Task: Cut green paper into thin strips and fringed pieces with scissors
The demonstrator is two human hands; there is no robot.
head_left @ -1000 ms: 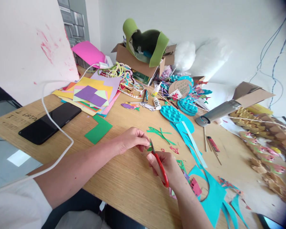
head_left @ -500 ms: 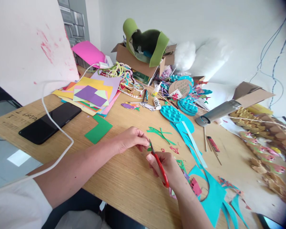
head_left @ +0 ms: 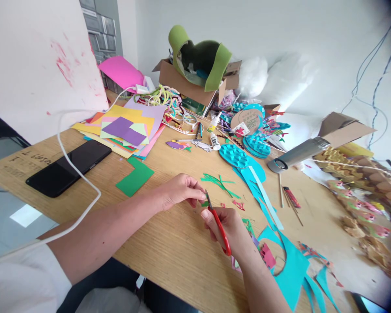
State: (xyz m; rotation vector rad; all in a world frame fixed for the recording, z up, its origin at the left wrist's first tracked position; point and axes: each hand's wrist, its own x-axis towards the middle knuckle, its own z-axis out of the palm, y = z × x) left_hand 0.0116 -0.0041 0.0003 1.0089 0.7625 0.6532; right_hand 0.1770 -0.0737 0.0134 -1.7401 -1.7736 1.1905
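Observation:
My left hand (head_left: 185,191) pinches a small piece of green paper (head_left: 205,203) between thumb and fingers. Red-handled scissors (head_left: 220,230) are held in my right hand (head_left: 226,221), their blades pointing up at that green piece beside my left fingertips. Just beyond both hands lie thin green paper strips (head_left: 218,183) and small red scraps (head_left: 238,205). A larger green sheet (head_left: 135,177) with a cut-out corner rests left of my left hand. Most of the green piece is hidden by my fingers.
A black phone (head_left: 68,167) lies at the left under a white cable (head_left: 80,174). Coloured paper (head_left: 124,130) is stacked behind it. Glue bottles (head_left: 215,141) stand mid-table. Blue paper cuttings (head_left: 289,265) and a metal flask (head_left: 298,154) are at the right.
The scissor blades have shifted slightly at the green piece, and the thumb of my right hand has moved a little. My left hand stays almost in place.

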